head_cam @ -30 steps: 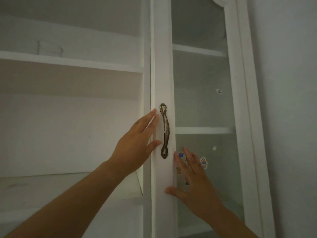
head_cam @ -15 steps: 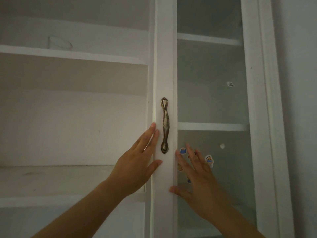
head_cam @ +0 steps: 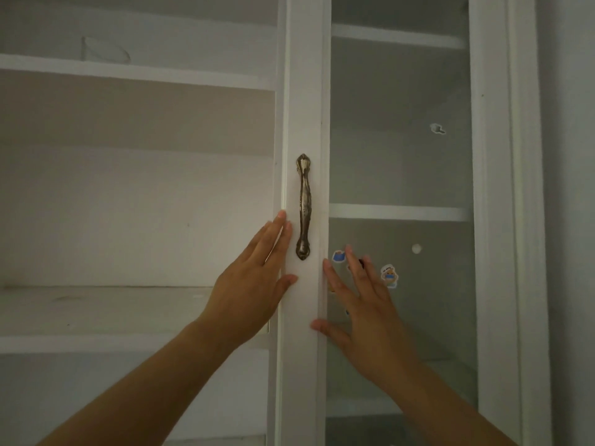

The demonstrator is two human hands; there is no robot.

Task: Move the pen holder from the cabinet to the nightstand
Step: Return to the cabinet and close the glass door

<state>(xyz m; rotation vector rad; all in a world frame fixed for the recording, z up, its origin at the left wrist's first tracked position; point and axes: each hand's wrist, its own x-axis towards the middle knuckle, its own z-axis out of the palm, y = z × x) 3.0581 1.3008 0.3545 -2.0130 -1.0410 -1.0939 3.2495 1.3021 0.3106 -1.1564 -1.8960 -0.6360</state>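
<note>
I face a white cabinet whose glass-paned door (head_cam: pixel 304 91) stands in the middle of the view with a bronze handle (head_cam: pixel 303 207). My left hand (head_cam: pixel 251 284) lies flat on the door's left edge, fingers beside the handle, thumb on the frame. My right hand (head_cam: pixel 360 304) rests flat on the frame's right edge and the glass, fingers spread. Neither hand holds anything. No pen holder is in sight. A pale rounded object (head_cam: pixel 104 49) sits on the upper left shelf, too dim to identify.
Open white shelves (head_cam: pixel 128 72) fill the left side. Behind the glass are more shelves (head_cam: pixel 399 212), and small stickers (head_cam: pixel 389 275) dot the pane. A grey wall (head_cam: pixel 570 188) borders the cabinet on the right.
The view has shifted, so the door and handle sit lower and more central. Both hands stay flat on the door frame, slightly lower relative to the handle.
</note>
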